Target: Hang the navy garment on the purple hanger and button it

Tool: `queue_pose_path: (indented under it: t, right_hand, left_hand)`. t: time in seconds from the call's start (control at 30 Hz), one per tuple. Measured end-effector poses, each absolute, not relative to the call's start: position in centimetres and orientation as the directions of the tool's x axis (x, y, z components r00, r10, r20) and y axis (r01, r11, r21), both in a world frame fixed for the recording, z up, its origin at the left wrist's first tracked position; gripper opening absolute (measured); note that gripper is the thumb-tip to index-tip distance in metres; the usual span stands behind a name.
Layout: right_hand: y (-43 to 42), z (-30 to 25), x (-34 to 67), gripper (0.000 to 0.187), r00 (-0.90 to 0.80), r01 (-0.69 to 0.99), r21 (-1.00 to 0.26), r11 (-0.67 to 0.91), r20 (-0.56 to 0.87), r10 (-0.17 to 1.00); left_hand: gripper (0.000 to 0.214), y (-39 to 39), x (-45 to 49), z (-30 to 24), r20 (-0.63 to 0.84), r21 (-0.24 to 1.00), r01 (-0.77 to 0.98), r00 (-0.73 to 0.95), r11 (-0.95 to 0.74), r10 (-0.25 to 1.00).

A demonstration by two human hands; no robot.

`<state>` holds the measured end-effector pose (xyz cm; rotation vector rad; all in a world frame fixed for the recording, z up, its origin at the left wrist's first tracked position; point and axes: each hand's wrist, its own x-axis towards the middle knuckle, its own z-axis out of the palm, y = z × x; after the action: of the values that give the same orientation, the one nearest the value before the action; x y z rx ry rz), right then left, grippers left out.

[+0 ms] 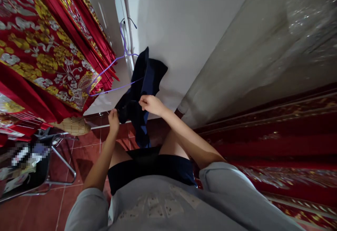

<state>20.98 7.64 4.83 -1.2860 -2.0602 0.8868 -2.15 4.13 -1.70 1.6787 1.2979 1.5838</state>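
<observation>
A dark navy garment (146, 76) hangs in front of me from a purple wire hanger (124, 45), whose hook is up by a white frame edge. One arm of the hanger sticks out bare to the left; the other goes into the cloth. My left hand (113, 120) is closed in a pinch at the garment's lower left edge. Higher and to the right, my right hand (151, 104) has its fingers pinched together on the front of the cloth. The garment's lower end dangles between my arms, and its exact kind cannot be made out.
Red cloths with gold and silver embroidery (50, 55) hang close on the left. Below them stands a metal-framed chair (63, 159) with items on it, on red floor tiles (86, 157). Plastic-covered material (237, 62) and red patterned fabric (276, 143) line the right.
</observation>
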Motion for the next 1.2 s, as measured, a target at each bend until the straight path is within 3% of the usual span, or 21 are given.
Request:
queue_pose_path:
  t: [0.07,0.17,0.2,0.3,0.4,0.5,0.57,0.63,0.7,0.93,1.03,1.2]
  right_hand:
    - [7.4,4.3,21.5,0.011,-0.451,0.670,-0.658,0.344,0.007,0.892]
    - [6.8,3.9,21.1,0.045,-0.593,0.521,-0.740,0.426,0.045,0.804]
    - [6.6,3.9,20.8,0.044,-0.629,0.411,-0.799,0.439,0.100,0.771]
    - [6.3,4.6,20.3,0.019,-0.611,0.134,-0.928,0.347,0.198,0.767]
    - [6.4,6.7,21.3,0.015,-0.629,0.096,-0.945,0.311,0.185,0.755]
    - [7.3,9.8,23.2,0.012,-0.706,0.138,-0.888,0.438,0.222,0.673]
    - [8.6,11.6,24.1,0.018,-0.626,0.172,-0.827,0.535,0.328,0.707]
    - [10.5,12.4,24.3,0.030,-0.458,0.230,-0.774,0.589,0.448,0.768]
    - [12.7,12.0,23.8,0.038,-0.321,0.288,-0.765,0.576,0.489,0.811]
    - [16.1,7.2,22.6,0.018,-0.237,0.432,-0.861,0.268,0.178,0.955]
    - [15.0,7.5,24.4,0.029,-0.149,0.491,-0.829,0.266,0.221,0.964]
    - [12.4,9.2,26.7,0.042,-0.028,0.538,-0.809,0.239,0.266,0.964]
  left_hand:
    - [0.049,3.8,-0.4,-1.0,0.425,0.883,0.288,-0.158,-0.370,0.891]
    - [0.039,3.9,2.4,1.9,0.405,0.892,0.270,-0.120,-0.363,0.906]
    - [0.037,4.0,3.3,3.1,0.408,0.888,0.271,-0.090,-0.372,0.908]
    - [0.039,4.1,5.0,5.7,0.506,0.824,0.309,-0.020,-0.475,0.863]
    - [0.044,4.3,4.6,6.3,0.559,0.773,0.307,0.083,-0.555,0.825]
    - [0.056,4.3,2.6,5.4,0.342,0.853,0.277,0.344,-0.442,0.875]
    - [0.060,4.0,1.0,4.6,0.126,0.852,0.388,0.499,-0.351,0.857]
    - [0.055,3.5,-0.6,4.4,-0.017,0.778,0.528,0.559,-0.340,0.829]
    - [0.048,3.0,-2.2,4.8,-0.054,0.692,0.619,0.557,-0.371,0.829]
    - [0.038,2.7,-8.4,7.7,-0.111,0.342,0.884,0.374,-0.318,0.921]
    - [0.030,3.3,-10.5,8.7,-0.008,0.222,0.943,0.255,-0.247,0.967]
    - [0.019,5.4,-9.7,11.4,0.458,0.327,0.857,0.226,-0.399,0.860]
